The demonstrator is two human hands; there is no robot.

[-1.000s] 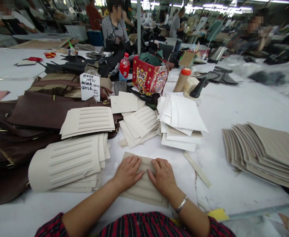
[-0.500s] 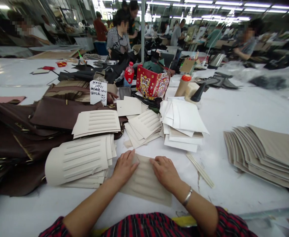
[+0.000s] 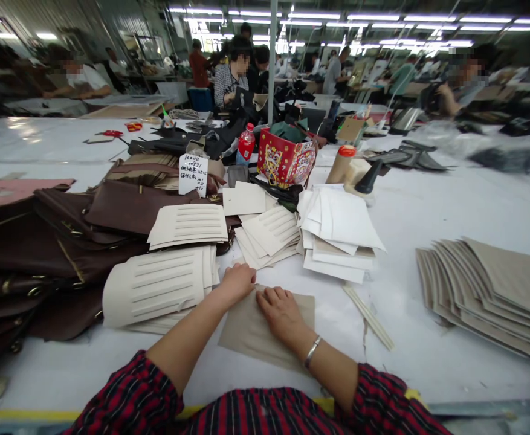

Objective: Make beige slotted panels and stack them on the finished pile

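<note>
A taupe, fabric-like panel (image 3: 246, 329) lies flat on the white table in front of me. My left hand (image 3: 239, 283) is at its far edge, fingers curled in and closed on the edge near the far left corner; the fingertips are partly hidden. Across the panel's middle rests my right hand (image 3: 283, 314), palm down with fingers extended, close beside the left. To the left is a pile of cream sheets with raised strips (image 3: 160, 287). Beyond the hands sit more ribbed cream sheets (image 3: 271, 229) and a stack of white pieces (image 3: 337, 217).
A fanned stack of taupe panels (image 3: 504, 272) lies at the right. Thin pale strips (image 3: 368, 317) are nearer. Dark brown leather bags (image 3: 33, 254) cover the left side. A red patterned box (image 3: 287, 158), a bottle (image 3: 245, 145) and a thread cone (image 3: 341, 164) stand farther back.
My left hand has gone from lying flat to curled at the panel's far edge. My right hand has shifted left across the panel, beside it. The view has turned slightly left.
</note>
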